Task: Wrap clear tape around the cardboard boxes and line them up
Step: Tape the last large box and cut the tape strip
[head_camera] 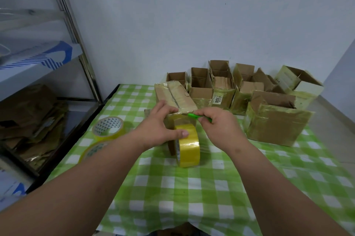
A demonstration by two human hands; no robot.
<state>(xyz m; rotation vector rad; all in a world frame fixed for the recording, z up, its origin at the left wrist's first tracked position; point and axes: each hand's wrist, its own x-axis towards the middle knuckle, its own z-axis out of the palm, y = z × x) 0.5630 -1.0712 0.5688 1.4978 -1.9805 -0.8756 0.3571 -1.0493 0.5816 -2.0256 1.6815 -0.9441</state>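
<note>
Cardboard box [175, 99]: left hand [161, 130] grips it and tape roll [189, 147]; right hand [221, 124] pinches green cutter [194, 116].

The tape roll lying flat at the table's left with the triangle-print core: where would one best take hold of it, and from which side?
Grip the flat tape roll from above, fingers into its open core and thumb on the outer rim. It lies hole-up with open cloth around it, apart from both hands.
</note>
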